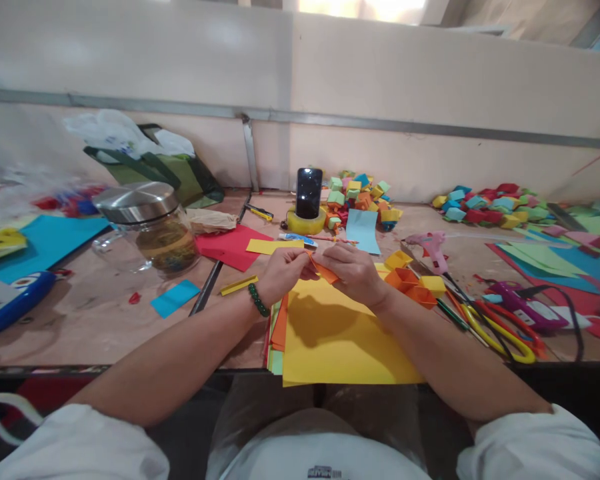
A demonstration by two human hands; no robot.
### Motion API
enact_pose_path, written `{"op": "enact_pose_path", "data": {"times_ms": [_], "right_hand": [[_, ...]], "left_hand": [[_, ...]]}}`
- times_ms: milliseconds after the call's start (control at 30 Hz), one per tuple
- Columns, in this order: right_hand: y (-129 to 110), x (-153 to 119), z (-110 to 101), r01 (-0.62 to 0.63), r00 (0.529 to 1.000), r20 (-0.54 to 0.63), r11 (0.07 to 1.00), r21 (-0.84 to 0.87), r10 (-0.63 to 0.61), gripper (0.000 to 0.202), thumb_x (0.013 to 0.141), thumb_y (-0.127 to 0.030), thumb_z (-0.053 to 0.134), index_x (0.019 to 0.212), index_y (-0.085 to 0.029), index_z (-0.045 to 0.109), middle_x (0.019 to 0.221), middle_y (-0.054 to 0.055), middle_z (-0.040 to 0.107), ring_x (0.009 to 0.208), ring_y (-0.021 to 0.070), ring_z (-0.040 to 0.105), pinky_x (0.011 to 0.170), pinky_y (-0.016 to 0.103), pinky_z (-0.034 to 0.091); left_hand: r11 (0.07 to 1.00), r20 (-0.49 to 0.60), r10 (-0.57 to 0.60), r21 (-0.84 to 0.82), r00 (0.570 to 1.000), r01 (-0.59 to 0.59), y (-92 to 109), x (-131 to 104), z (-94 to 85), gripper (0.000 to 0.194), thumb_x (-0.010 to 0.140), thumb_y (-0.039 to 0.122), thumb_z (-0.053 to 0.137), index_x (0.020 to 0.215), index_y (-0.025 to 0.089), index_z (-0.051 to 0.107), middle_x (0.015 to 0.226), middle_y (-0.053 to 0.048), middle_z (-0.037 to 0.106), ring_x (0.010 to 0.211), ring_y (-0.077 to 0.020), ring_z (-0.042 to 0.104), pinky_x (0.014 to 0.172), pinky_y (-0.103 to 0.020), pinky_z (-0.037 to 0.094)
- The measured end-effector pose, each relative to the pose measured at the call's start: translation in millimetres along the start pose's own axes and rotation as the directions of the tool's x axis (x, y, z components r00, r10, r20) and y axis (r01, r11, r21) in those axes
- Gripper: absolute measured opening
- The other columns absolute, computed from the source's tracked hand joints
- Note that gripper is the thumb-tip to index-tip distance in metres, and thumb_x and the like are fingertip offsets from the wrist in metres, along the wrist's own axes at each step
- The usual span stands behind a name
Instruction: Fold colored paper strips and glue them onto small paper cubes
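My left hand [289, 272] and my right hand [351, 270] are close together over a stack of yellow paper [345, 333]. Between them is a small piece of orange paper [326, 272], pinched by the fingers of both hands; part of it is hidden behind the fingers. A green bead bracelet [259, 300] circles my left wrist. Right beside my right hand sit folded orange paper boxes [403, 280] and a yellow paper cube [433, 287]. Near my left hand lie a yellow paper strip [275, 247] and a folded yellow strip [239, 286].
A glass jar [163, 240] with a metal lid stands left. Behind my hands, a phone [309, 193] leans upright on a tape roll [306, 221], beside piled paper cubes [360, 193]. To the right are a pink glue gun [433, 250], yellow-handled scissors [510, 343] and another cube pile [495, 205].
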State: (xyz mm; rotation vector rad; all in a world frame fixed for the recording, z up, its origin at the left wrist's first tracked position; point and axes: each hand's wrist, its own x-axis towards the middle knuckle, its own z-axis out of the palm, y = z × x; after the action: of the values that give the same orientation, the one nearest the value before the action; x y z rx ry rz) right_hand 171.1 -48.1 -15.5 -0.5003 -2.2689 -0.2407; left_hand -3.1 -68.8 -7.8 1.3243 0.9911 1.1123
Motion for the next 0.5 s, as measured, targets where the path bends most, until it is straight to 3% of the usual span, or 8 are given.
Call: {"op": "enact_pose_path", "data": {"times_ms": [100,300,500], "right_hand": [[-0.3,-0.7,0.9,0.03,0.998,0.065,0.991,-0.132,-0.022,0.029,0.094,-0.017,0.044,0.113,-0.021,0.066,0.088,0.008,0.066,0.082,0.019,0.061,0.074,0.032,0.053],[-4.9,0.5,1.0,0.11,0.994,0.057,0.959,-0.259,-0.099,0.031,0.089,-0.013,0.047,0.115,-0.016,0.063,0.09,0.01,0.065,0.087,0.0216,0.061,0.077,0.033,0.052],[-8.8,2.7,-1.6,0.059,0.995,0.089,0.969,-0.241,-0.039,0.037,0.08,-0.012,0.052,0.115,-0.015,0.064,0.092,0.011,0.065,0.09,0.0236,0.06,0.079,0.035,0.052]], "left_hand": [[0.997,0.014,-0.033,-0.066,0.999,0.034,-3.8,1.0,-0.7,0.023,0.076,0.035,0.065,0.068,0.014,0.063,0.058,-0.001,0.065,0.059,-0.0112,0.064,0.062,-0.021,0.051],[0.982,0.042,0.075,-0.176,0.996,-0.066,-9.1,2.1,1.0,0.026,0.073,0.04,0.07,0.078,0.015,0.067,0.078,-0.003,0.071,0.074,-0.0135,0.066,0.077,-0.028,0.052],[0.978,0.031,0.111,-0.182,0.993,-0.104,-9.0,1.4,0.3,0.028,0.077,0.04,0.064,0.088,0.015,0.069,0.092,-0.006,0.071,0.088,-0.0177,0.066,0.085,-0.032,0.051]]}}
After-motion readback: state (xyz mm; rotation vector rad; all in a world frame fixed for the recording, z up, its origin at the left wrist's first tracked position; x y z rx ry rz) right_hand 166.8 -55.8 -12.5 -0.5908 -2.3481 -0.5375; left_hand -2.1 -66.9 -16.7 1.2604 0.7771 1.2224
